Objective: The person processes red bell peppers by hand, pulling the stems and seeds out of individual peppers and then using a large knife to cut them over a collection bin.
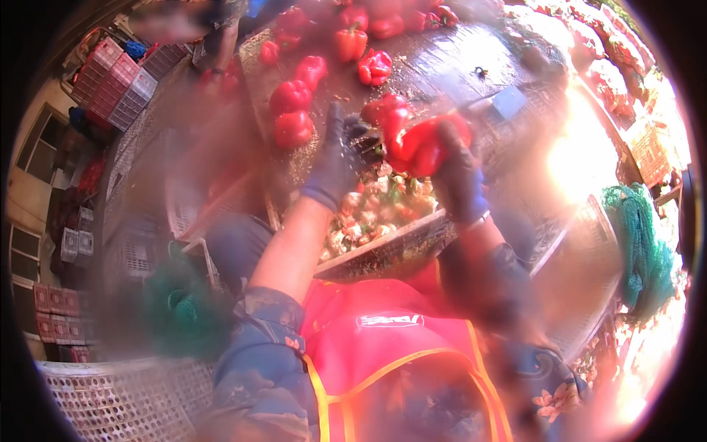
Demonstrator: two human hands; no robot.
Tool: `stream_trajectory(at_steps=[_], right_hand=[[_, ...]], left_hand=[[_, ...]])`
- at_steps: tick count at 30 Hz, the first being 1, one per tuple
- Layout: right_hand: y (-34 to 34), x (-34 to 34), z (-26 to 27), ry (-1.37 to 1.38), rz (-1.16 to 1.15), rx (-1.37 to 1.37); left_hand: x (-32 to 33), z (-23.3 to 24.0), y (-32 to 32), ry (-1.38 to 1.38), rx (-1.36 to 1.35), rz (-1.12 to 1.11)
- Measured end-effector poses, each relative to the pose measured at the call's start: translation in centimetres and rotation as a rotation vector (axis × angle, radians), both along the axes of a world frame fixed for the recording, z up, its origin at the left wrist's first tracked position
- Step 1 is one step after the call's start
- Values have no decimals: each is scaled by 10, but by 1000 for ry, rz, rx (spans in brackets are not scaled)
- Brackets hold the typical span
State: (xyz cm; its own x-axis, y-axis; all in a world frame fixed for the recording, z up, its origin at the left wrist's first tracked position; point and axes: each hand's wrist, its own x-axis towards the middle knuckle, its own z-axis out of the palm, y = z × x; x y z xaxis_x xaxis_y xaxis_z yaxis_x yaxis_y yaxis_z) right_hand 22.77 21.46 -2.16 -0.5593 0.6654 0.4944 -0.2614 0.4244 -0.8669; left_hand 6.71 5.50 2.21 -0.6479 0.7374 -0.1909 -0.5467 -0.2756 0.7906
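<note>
My right hand [461, 179], in a dark glove, grips a large red bell pepper [422, 146] above the near edge of a dark work table [337, 74]. My left hand [345, 157], gloved too, is spread beside that pepper with its fingers apart; its palm side is partly hidden. Another red pepper [381, 110] lies just behind the held one. Left of my left hand rest several red bell peppers [293, 130], and more are heaped at the far side. Below both hands, a wooden-edged container [381, 240] holds pale pepper cores with seeds and green bits.
A blue-grey blade-like piece [509, 102] lies on the table at right. Plastic crates stand on both sides, with green netting [635, 243] at right and a perforated basket [121, 398] at lower left. Another person's arm [226, 47] reaches near peppers at upper left. Full net sacks [607, 77] are at upper right.
</note>
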Motion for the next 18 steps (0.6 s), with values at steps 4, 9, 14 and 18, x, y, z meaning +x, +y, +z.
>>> stream_trajectory(at_steps=[4,9,14,18], right_hand=[[-31,-1,22,-172,-130,466],[-60,-3,51,5,231,-511],[-40,-27,-20,-84,-24,-145],[-26,-30,-26,-79,73,64]], left_hand=[[39,-28,-10,-453,254,-351],[50,-32,-10,37,207,-14],[60,-12,-5,999,-89,477],[49,16,-51,1497,-119,523]])
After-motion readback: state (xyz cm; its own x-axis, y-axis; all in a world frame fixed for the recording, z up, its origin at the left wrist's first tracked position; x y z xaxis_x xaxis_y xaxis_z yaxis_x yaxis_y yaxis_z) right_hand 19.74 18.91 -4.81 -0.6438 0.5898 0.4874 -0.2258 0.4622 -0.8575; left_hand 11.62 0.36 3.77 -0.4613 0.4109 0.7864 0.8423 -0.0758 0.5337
